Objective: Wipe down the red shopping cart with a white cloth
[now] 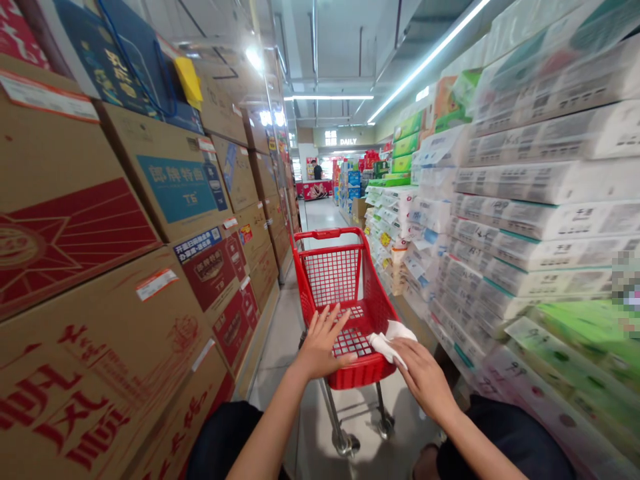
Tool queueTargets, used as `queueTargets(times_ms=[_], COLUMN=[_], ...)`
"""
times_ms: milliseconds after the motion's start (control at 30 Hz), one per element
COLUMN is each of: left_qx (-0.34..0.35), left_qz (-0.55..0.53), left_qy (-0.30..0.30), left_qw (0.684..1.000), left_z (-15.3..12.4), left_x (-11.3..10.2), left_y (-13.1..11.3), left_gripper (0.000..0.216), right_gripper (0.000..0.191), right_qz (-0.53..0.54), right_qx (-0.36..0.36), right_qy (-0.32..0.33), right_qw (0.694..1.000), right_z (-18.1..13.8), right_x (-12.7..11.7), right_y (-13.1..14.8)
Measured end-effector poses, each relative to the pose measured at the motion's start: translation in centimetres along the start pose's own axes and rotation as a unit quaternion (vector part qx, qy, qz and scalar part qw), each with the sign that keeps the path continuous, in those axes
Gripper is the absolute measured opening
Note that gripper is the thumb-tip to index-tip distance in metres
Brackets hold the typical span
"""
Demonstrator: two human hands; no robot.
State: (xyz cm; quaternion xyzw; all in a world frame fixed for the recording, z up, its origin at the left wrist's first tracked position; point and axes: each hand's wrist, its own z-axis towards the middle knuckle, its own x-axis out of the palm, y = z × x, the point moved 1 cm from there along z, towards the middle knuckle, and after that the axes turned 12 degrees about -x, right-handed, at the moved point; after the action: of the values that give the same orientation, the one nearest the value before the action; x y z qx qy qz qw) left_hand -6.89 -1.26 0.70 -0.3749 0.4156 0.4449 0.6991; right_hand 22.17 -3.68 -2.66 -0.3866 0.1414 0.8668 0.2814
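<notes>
A small red plastic shopping cart (345, 280) stands in a narrow aisle right in front of me. My left hand (320, 343) rests on its near rim, fingers stretched out and apart over the basket. My right hand (423, 377) lies flat on a white cloth (390, 340) draped over the cart's right near corner, pressing it against the rim. The cart's basket looks empty inside.
Stacked brown cartons (125, 267) wall the left side. Packs of tissue paper (525, 220) are piled high on the right. The tiled aisle (320, 213) runs ahead to a far counter, where a person (317, 171) stands.
</notes>
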Motion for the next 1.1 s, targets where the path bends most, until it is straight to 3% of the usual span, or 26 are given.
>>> queueTargets(times_ms=[100,200,300,433,633,733,900,1100], left_qx=[-0.075,-0.131,-0.103,-0.072,-0.031,-0.028,-0.022,-0.025], left_qz=[0.019,0.044,0.047,0.040,0.058,0.060,0.057,0.061], left_qy=[-0.027,-0.101,-0.132,-0.108,-0.089,-0.086,-0.074,-0.073], left_qw=[0.997,0.985,0.985,0.991,0.994,0.994,0.995,0.995], left_z=[0.2,-0.1,-0.9,-2.4,-2.9,-2.4,-1.7,-1.8], left_x=[0.4,1.2,1.6,1.1,0.6,0.7,0.4,-0.7], left_y=[0.8,-0.6,-3.1,-4.6,-3.6,-3.4,-2.4,1.4], left_gripper=[0.082,0.077,0.078,0.082,0.086,0.083,0.084,0.074], right_gripper=[0.046,0.051,0.050,0.042,0.038,0.033,0.028,0.034], right_qz=[0.019,0.061,0.098,0.120,0.097,0.084,0.097,0.103], right_qx=[-0.034,-0.106,-0.159,-0.188,-0.137,-0.111,-0.100,-0.128], right_qy=[0.028,0.084,0.118,0.119,0.087,0.074,0.052,0.054], right_qw=[0.999,0.989,0.975,0.968,0.982,0.987,0.989,0.985], right_z=[1.1,2.1,3.2,4.7,7.4,8.5,9.0,8.7], right_x=[-0.5,-1.1,-1.3,-0.7,0.7,0.8,0.9,1.9], right_y=[2.0,3.4,3.4,1.5,-3.9,-5.2,-3.1,-0.3])
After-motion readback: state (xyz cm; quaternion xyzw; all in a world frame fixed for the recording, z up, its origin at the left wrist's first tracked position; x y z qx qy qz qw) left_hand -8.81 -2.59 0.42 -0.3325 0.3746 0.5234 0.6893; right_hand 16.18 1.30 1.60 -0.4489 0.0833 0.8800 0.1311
